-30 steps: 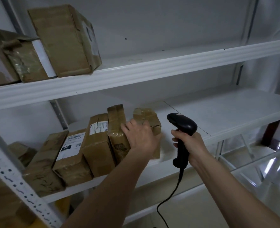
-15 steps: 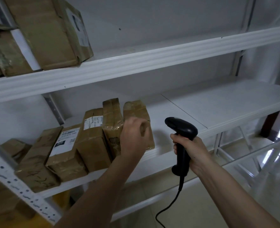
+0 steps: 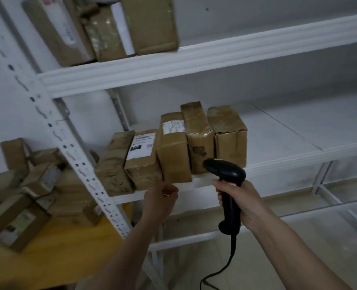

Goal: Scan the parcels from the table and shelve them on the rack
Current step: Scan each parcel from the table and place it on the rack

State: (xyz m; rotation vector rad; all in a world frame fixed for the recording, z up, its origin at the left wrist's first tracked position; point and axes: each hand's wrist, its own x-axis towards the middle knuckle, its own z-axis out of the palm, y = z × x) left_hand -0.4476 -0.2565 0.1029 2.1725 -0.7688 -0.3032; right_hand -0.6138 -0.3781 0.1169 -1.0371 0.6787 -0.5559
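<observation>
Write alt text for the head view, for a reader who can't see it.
The right hand grips a black corded barcode scanner before a white rack, while the left hand, holding nothing, hangs below five taped brown parcels on the middle shelf. More parcels are piled on a yellow table at left.

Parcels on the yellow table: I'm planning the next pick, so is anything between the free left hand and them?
Yes. The rack's white perforated upright crosses between the left hand and the parcels piled on the table.
</observation>
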